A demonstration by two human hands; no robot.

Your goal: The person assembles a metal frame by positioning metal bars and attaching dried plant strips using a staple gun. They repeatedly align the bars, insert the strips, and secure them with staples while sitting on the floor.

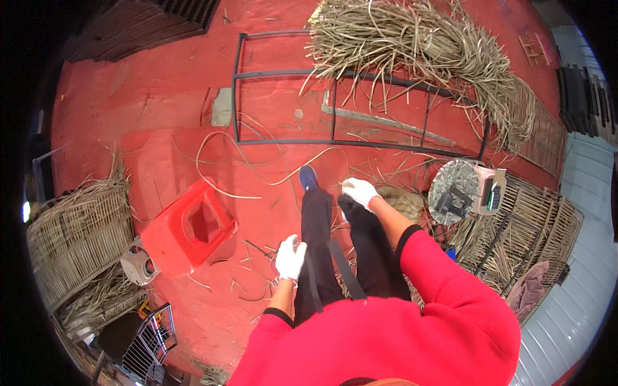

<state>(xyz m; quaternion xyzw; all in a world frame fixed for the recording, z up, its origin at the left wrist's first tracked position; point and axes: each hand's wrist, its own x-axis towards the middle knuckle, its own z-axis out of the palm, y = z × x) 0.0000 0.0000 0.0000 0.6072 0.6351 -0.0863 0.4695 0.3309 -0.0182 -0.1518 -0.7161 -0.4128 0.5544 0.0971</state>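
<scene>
Left hand (291, 258), white-gloved: fingers loosely bent; I cannot tell whether they hold anything. Right hand (359, 193), white-gloved, farther forward: fingers bent, grip likewise unclear to me. Pale strand (277, 183): looping over the red floor (161, 77) ahead, passing near the right hand. Black metal frame (333, 112): lying beyond, across my way forward. Dry-strip bundle (412, 45): heaped over the frame's right part. Red stool (164, 238): left side, small grey stool (138, 262) beside it. Woven panel (80, 225): far left.
</scene>
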